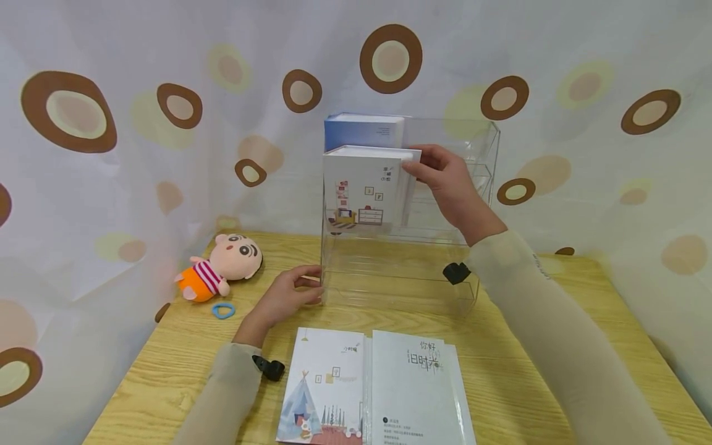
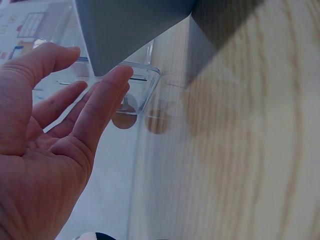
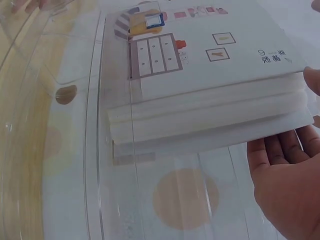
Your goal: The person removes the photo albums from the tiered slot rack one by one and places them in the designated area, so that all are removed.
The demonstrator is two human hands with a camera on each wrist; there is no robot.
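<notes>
My right hand (image 1: 449, 185) holds a thick white book (image 1: 360, 185) with a drawn room scene by its upper right edge, thumb on the front cover and fingers behind. The book stands upright in the middle tier of a clear acrylic rack (image 1: 384, 285). A blue and white book (image 1: 356, 132) stands behind it in the top tier. At the rack's lower left side is my left hand (image 1: 283, 298), its fingers loosely extended along the side. In the left wrist view, that hand (image 2: 55, 115) has nothing in its grasp.
On the table before the rack lie a book with a tent drawing (image 1: 325, 383) and a pale green-grey book (image 1: 417, 389), side by side. A plush doll (image 1: 222, 266) and a blue ring (image 1: 224, 311) lie at the left. A patterned curtain (image 1: 434, 55) hangs behind.
</notes>
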